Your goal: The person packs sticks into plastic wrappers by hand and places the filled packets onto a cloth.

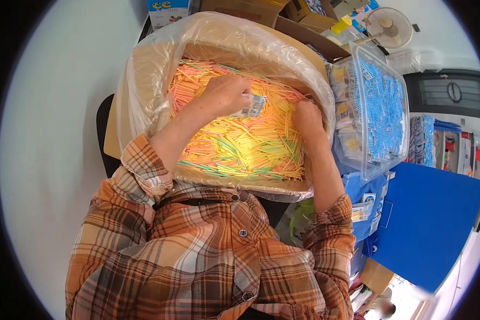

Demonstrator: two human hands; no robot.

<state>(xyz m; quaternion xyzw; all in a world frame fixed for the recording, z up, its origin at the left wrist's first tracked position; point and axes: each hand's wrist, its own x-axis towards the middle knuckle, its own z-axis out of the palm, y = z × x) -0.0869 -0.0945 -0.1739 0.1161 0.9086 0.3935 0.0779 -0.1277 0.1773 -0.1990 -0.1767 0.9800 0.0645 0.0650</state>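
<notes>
So the big cardboard box (218, 47) had a clear plastic liner (149, 80) flopped over its rim, and inside sat a huge pile of thin sticks (240, 141), mostly yellow, orange and pink with some green. Just to its right was a clear tub (362, 114) loaded with blue-striped packets (381, 106). The left hand (226, 94) had its fingers pinched on 1 small packet (255, 106), over the middle of the pile. The right hand (308, 117) was curled in at the pile's right edge, but honestly I couldn't tell if it gripped anything.
</notes>
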